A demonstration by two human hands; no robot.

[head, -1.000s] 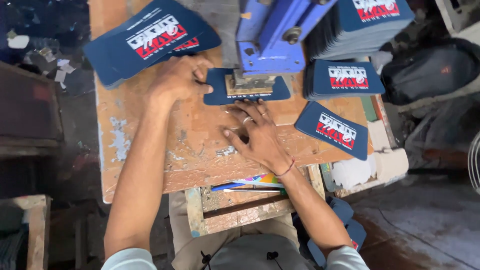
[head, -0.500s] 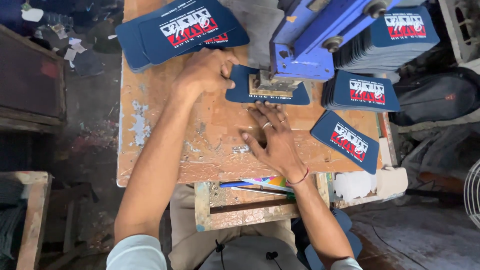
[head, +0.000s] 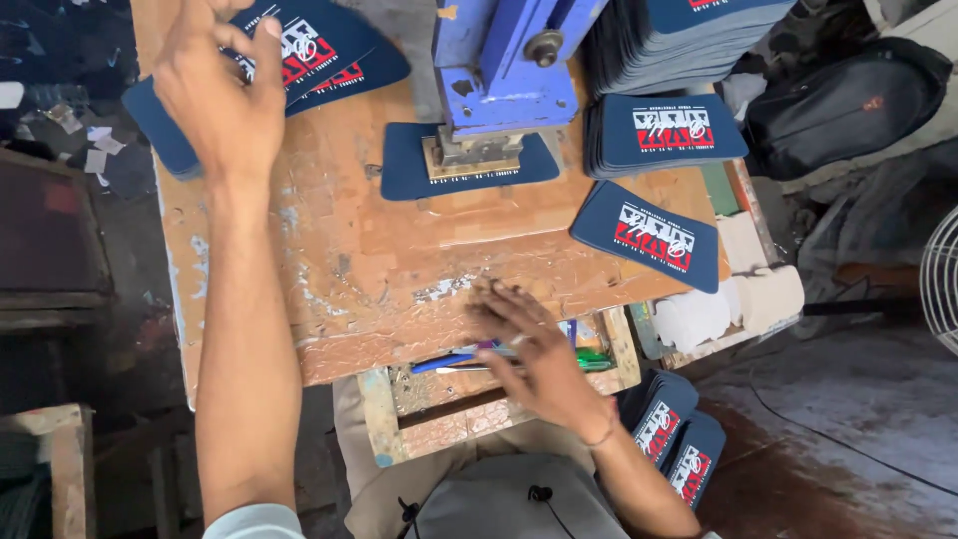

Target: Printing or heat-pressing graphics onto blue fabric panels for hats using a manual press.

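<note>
- Head view, looking straight down: a worn, paint-scuffed wooden workbench (head: 399, 260) fills the middle, with the person's two bare arms reaching over it from the bottom edge.
- Left hand (head: 222, 85) is raised at the far left of the bench, forearm stretched long and nearly straight up the picture. Its fingers are loosely curled and parted, the thumb apart from them, and they hold nothing. It hovers over the fanned pile of navy printed fabric pieces (head: 319, 55) at the bench's far left corner; whether it touches them cannot be told.
- Right hand (head: 529, 344) lies low at the near edge of the bench, blurred, palm down, fingers spread and empty. A thin band circles the wrist. Just beneath it sits an open wooden tray (head: 399, 399) fixed to the bench front, with pens (head: 449, 361) lying in it.
- Navy fabric piece (head: 469, 168) lies flat under the foot of the blue press (head: 499, 70) at the far middle of the bench, well apart from both hands.
- Right of the press stand stacks of printed navy pieces (head: 664, 135), and a single printed piece (head: 649, 235) lies tilted nearer the right edge.
- More printed pieces (head: 669, 439) rest low beside the person's right forearm, off the bench.
- Dark backpack (head: 848, 100) sits at the far right.
</note>
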